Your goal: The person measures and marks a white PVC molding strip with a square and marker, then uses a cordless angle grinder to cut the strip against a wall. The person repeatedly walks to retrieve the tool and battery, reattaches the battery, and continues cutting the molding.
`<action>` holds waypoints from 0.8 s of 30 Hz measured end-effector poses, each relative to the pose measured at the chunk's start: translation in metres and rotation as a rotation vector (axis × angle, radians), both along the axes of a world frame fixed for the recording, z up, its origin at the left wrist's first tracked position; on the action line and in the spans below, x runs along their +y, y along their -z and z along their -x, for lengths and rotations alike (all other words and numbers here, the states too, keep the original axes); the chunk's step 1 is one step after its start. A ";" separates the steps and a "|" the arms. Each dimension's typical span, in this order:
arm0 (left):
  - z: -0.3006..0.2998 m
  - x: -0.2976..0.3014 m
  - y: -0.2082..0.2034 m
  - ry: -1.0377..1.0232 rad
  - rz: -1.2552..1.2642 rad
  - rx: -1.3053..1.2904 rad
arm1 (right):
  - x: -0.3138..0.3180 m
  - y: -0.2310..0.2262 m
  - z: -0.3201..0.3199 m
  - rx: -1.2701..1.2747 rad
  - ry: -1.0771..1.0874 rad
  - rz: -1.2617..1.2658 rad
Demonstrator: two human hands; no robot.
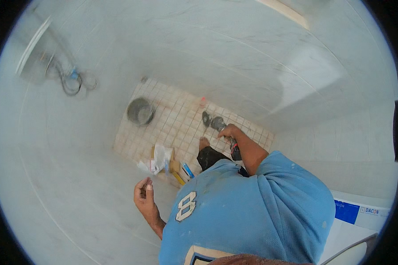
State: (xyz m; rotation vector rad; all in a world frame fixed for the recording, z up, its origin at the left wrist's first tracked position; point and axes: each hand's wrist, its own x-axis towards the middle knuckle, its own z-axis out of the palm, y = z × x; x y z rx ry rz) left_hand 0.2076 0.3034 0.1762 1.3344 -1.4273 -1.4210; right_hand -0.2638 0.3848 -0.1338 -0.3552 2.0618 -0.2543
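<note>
A white box [349, 230] has print on a blue patch [347, 212]; the blue shirt [252, 207] has a white number [185, 206]. The right hand [228, 131] wraps its fingers around a black power tool [217, 124] near the bottom edge of the wall [199, 62]. Floor tiles [174, 115] stretch from it to a bucket [133, 107]. The left hand [144, 198] has fingers curled toward its thumb; I cannot tell if they pinch anything.

In our right hand [229, 131] we hold a power tool [217, 124]; our left hand [146, 195] is half curled. A dark bucket [139, 109] stands on the tiled floor [181, 117].
</note>
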 end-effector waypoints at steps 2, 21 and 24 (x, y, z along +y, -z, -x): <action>0.035 -0.075 -0.007 0.177 0.025 0.008 | -0.024 -0.036 -0.013 -0.132 0.013 -0.061; 0.453 -0.118 0.021 2.863 0.554 0.543 | -0.235 -0.122 -0.274 0.156 1.562 0.185; 0.421 -0.041 0.038 2.872 0.521 0.636 | -0.279 -0.142 -0.340 0.257 1.779 0.087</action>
